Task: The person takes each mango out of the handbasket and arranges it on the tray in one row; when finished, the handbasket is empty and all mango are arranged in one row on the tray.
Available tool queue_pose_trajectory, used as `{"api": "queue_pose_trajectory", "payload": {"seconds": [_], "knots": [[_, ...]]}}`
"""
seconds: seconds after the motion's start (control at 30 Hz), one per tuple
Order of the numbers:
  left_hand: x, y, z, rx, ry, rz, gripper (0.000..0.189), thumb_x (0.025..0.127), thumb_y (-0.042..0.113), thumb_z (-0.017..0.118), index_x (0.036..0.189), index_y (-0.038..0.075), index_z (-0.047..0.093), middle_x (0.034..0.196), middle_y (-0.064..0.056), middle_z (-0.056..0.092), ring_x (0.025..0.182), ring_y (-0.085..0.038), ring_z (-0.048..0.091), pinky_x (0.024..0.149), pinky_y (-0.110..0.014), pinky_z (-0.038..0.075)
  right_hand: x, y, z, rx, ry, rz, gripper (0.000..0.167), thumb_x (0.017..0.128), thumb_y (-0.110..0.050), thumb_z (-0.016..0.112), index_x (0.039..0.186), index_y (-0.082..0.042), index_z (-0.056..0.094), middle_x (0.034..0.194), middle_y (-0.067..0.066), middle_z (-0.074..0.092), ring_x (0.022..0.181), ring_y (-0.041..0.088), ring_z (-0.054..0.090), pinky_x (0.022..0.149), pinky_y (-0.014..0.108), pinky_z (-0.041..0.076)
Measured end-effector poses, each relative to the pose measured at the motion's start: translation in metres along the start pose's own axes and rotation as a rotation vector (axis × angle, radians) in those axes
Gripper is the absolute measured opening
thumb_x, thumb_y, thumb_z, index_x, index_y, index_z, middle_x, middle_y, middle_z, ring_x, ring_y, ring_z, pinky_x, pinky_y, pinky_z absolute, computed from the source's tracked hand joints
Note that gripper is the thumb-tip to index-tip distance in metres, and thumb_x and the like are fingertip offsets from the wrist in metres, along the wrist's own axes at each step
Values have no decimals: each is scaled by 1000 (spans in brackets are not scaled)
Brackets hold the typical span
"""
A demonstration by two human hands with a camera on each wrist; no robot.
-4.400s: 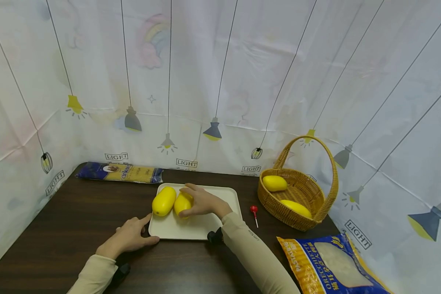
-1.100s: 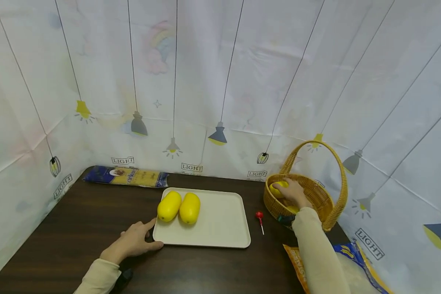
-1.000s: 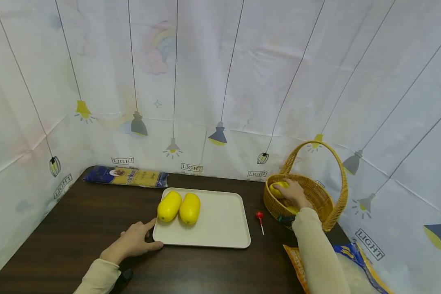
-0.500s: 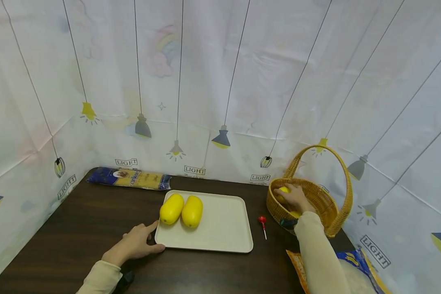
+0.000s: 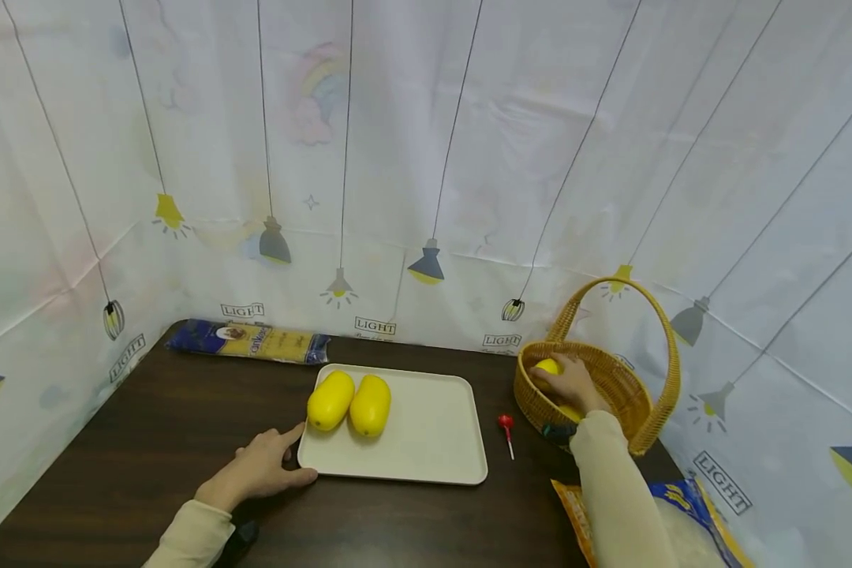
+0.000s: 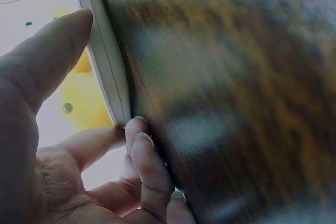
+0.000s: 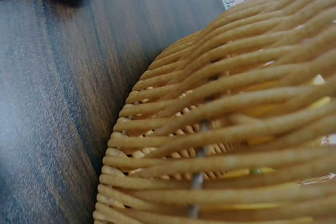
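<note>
In the head view, my left hand point(image 5: 259, 469) holds the near left corner of a cream tray point(image 5: 433, 426), index finger on the left edge and thumb on the front edge. The left wrist view shows the thumb on the tray's rim point(image 6: 107, 61). Two yellow mangoes, one point(image 5: 330, 401) and another point(image 5: 371, 405), lie side by side on the tray's left half. Over at the right, my right hand point(image 5: 573, 383) reaches into a wicker basket point(image 5: 632, 394) and grips a mango point(image 5: 550, 366), partly hidden by the fingers. Another mango point(image 5: 571, 412) lies below that hand, mostly covered.
A red lollipop point(image 5: 506, 422) lies between tray and basket. Behind the tray is a blue and yellow pasta packet point(image 5: 252, 341). A pasta bag point(image 5: 689, 521) sits at the front right, partly under the right sleeve. The basket's tall handle point(image 5: 663, 331) arches over it.
Since the oldest frame, my right hand has left the second mango on the tray and moved right into the basket. Over the last second both hands stay nearly still; the view shifts slightly.
</note>
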State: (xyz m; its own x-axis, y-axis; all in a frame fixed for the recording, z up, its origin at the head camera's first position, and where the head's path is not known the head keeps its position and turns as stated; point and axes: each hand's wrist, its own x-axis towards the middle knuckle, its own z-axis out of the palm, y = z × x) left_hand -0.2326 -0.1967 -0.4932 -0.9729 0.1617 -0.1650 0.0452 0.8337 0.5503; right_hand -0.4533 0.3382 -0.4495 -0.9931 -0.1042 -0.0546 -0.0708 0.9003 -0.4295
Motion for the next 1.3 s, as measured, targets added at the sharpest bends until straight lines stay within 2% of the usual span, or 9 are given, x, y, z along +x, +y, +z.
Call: {"api": "queue_pose_trajectory", "payload": {"seconds": [0.23,0.43,0.63,0.73,0.87,1.1,1.3], "knots": [[0,-1,-1,15,9,8,94,83,55,76,156,11,38,94,-7,56,84,-20,49,72,-56,40,-4,-10,-7,14,42,-29,89,96,-59,55,156,2,29,152,38,27,133,51,35,106,63,39],[0,-1,-2,22,10,12,94,83,55,75,156,10,37,97,-9,59,88,-21,53,74,-58,42,-9,-22,-17,46,61,-7,91,94,-63,57,158,-5,28,147,37,22,124,48,40,102,61,43],[0,-1,-3,35,16,21,94,83,55,75,156,9,37,98,-9,60,90,-22,55,76,-62,42,-12,-30,-22,114,54,22,96,90,-68,58,160,-10,26,153,35,9,130,51,37,105,62,41],[0,-1,-2,37,18,23,94,83,55,76,156,9,38,98,-9,60,89,-22,55,74,-60,42,-14,-33,-22,131,66,22,98,89,-70,57,160,-10,25,156,35,5,131,51,36,104,60,42],[-1,-1,-2,40,20,27,94,82,55,76,156,9,38,96,-9,59,87,-21,54,73,-58,42,-16,-38,-22,142,99,1,98,88,-71,58,160,-12,26,155,32,9,128,48,40,101,57,46],[-1,-1,-1,41,7,32,95,82,55,76,156,9,37,95,-8,58,86,-21,53,73,-59,42,-27,-51,-25,135,150,-85,92,91,-65,59,161,-15,25,156,30,23,127,43,42,98,54,48],[-1,1,-1,43,-1,33,94,83,54,76,156,9,37,96,-9,58,86,-21,53,72,-57,43,-37,-67,-23,129,180,-144,87,90,-63,61,157,-15,32,153,27,31,126,39,42,94,51,49]]}}
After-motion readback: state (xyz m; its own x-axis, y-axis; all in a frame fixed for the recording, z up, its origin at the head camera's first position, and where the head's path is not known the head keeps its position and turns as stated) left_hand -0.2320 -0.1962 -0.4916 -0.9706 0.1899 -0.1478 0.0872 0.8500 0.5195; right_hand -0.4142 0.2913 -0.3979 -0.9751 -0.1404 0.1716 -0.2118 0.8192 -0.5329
